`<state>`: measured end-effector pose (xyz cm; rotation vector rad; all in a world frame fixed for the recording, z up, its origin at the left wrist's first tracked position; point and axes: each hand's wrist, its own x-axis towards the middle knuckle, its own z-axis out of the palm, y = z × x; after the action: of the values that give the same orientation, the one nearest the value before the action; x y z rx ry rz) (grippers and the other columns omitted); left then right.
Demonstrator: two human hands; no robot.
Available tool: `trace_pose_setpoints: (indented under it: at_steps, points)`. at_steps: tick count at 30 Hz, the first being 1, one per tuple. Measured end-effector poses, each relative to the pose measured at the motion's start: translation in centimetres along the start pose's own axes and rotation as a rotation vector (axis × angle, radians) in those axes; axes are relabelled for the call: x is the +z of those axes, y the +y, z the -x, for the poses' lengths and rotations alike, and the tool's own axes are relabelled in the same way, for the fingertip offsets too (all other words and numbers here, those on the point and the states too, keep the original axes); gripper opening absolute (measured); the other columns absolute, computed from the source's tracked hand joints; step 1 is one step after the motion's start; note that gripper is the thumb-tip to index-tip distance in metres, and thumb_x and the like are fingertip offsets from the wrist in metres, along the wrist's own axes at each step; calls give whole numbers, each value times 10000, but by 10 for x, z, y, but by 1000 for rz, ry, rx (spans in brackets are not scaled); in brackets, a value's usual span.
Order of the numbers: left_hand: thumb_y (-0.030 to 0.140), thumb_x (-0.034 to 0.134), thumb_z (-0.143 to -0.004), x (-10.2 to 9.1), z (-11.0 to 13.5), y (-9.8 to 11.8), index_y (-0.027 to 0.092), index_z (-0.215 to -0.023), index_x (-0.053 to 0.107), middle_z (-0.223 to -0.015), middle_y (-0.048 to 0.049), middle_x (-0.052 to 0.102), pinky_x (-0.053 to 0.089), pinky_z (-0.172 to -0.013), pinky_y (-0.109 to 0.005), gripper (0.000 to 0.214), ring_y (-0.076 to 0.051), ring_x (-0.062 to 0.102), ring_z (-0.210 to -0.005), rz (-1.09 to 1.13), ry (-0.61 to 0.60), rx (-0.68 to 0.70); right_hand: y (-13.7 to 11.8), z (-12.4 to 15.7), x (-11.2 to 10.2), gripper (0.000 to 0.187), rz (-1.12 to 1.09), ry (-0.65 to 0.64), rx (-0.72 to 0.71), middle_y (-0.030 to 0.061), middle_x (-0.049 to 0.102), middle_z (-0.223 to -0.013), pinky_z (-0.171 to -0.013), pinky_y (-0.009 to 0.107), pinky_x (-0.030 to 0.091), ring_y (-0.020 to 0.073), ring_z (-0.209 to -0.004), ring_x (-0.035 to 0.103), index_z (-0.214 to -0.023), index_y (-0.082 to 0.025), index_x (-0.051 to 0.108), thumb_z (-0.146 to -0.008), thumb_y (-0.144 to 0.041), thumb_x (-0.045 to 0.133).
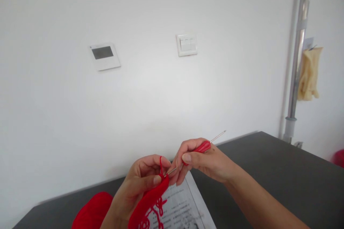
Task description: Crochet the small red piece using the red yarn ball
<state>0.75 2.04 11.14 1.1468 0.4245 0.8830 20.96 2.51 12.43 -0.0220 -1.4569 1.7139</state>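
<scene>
My left hand (142,179) pinches the upper edge of a red crocheted piece (149,200) between thumb and fingers. A strand of red yarn (161,164) runs up from the work over the left fingers. In my right hand (197,159) is a double-ended crochet hook (203,146) with a red handle. One metal end of it reaches the edge of the red piece beside my left thumb, while the other points up to the right. Loose loops of red yarn (158,205) hang below the piece, in front of the paper. The lower part of the piece is cut off by the frame.
A printed sheet (185,204) lies on the dark table (242,161) under my hands. To the left sits a red yarn ball (94,209). A white wall with a panel (106,57) and a light switch (187,45) stands behind; a metal pole (298,53) and yellow cloth (310,73) are right.
</scene>
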Motion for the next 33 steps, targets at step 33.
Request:
trace_pose_setpoints:
  at_steps: [33]
  points:
    - [248, 747, -647, 27, -1, 6, 204, -828, 726, -712, 1, 676, 428, -587, -236, 188, -155, 572, -644, -759, 660, 281, -12, 8, 13, 162, 961, 205, -38, 6, 658, -747, -585, 202, 427, 100, -651, 558, -863, -161, 691, -889, -223, 544]
